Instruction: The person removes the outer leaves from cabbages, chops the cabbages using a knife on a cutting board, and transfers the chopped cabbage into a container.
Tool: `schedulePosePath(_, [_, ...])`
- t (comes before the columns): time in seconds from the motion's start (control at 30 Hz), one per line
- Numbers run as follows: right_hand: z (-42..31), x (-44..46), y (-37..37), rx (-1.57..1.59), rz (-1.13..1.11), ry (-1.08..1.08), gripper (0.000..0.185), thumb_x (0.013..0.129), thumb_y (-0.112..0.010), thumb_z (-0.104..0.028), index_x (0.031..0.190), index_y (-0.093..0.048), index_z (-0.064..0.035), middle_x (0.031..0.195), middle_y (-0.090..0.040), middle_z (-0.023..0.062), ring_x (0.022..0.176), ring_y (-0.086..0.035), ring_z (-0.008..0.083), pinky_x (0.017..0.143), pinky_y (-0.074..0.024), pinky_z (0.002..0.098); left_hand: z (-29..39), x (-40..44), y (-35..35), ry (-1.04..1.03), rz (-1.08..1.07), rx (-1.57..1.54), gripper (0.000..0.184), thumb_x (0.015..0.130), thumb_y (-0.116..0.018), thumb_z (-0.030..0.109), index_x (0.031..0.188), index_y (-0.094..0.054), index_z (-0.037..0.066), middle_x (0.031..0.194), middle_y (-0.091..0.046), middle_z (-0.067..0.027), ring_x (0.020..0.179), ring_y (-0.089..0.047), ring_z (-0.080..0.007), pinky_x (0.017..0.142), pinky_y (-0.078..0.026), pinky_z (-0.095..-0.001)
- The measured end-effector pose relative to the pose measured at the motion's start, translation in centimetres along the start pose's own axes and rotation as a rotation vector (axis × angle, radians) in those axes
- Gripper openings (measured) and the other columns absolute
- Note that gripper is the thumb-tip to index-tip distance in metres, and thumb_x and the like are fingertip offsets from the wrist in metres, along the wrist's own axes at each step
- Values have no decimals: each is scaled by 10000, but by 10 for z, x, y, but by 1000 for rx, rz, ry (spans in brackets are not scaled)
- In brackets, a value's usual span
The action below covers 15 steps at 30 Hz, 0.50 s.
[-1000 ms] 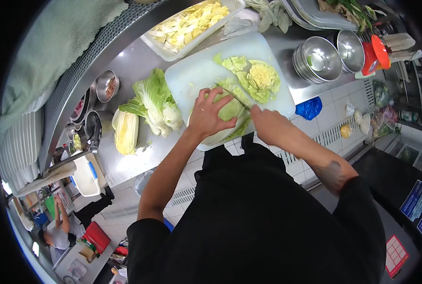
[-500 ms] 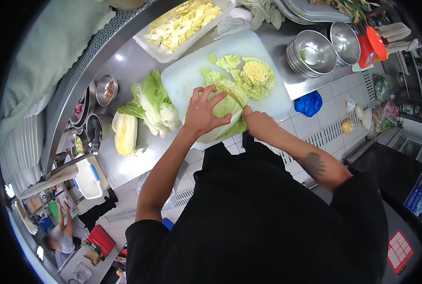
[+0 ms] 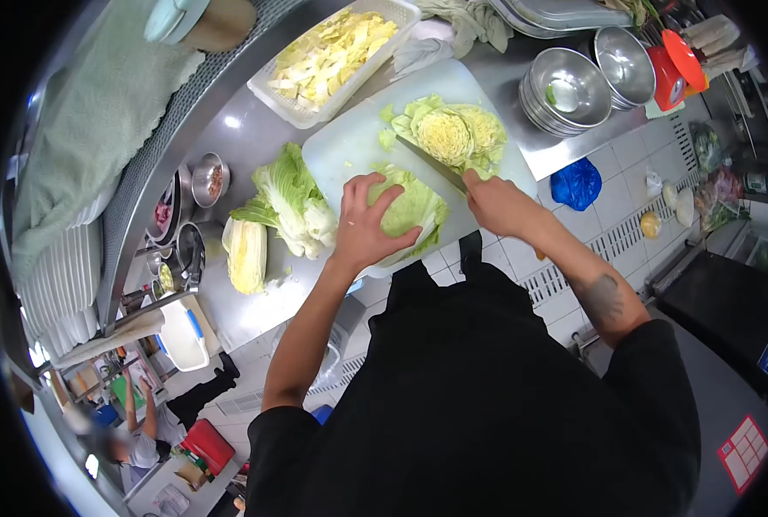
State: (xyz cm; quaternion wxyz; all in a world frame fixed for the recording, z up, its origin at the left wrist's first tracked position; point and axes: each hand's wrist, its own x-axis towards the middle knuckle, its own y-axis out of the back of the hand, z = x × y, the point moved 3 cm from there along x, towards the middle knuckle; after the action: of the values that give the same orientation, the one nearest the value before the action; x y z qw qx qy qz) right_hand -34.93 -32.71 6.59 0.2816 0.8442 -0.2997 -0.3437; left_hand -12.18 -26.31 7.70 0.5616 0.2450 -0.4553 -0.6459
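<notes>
On the white cutting board [image 3: 337, 142] lies a partly cut cabbage [image 3: 414, 209]. My left hand [image 3: 369, 226] rests on it with the fingers spread and bent over its left side. My right hand [image 3: 498, 205] is wrapped round the handle of a knife [image 3: 436, 164]. The blade points up and left, between the cabbage and two cut slices. One cut slice [image 3: 443, 133] lies flat with its yellow inner leaves up, against another slice [image 3: 487, 136] on its right.
A napa cabbage [image 3: 293, 202] and a yellow cabbage half [image 3: 248, 256] lie left of the board. A basket of chopped leaves [image 3: 337, 56] stands behind. Steel bowls [image 3: 569, 90] are at the right, small bowls [image 3: 210, 179] at the left. A co-worker [image 3: 147, 439] is far off, lower left.
The knife has come out of the cabbage to its right side. A freshly cut slice now lies beside the earlier one. My left hand stays on the cabbage, and the view has shifted slightly.
</notes>
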Motion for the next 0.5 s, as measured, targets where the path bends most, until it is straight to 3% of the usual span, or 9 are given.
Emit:
schedulePosePath(0.03, [-13,-10,3,-67,86,83,178,911,-496,-82,1017,-412,34,757,-644,294,644,-633,473,610,-514,559,1,-1,-1,-6,-5,14,574,627,-843,327,1116,-641,106,1249,-483,-122,1162,-440,-370,992,-429,-476])
schedulePosePath(0.2, [-74,-54,25,-188,-141,-19,191,841,-524,-2,1004,-446,59,791,-658,298,777,-674,461,680,-552,518,-9,-4,-14,32,14,-26,559,617,-829,365,1098,-664,133,1220,-500,-98,1164,-433,-374,966,-433,-491])
schedulePosePath(0.5, [-84,-36,27,-236,-131,-85,209,839,-534,-19,1006,-446,72,835,-653,323,823,-661,494,731,-542,545,-19,-11,-18,10,99,-77,568,625,-822,399,1112,-664,153,1215,-491,-97,1164,-428,-380,955,-423,-506])
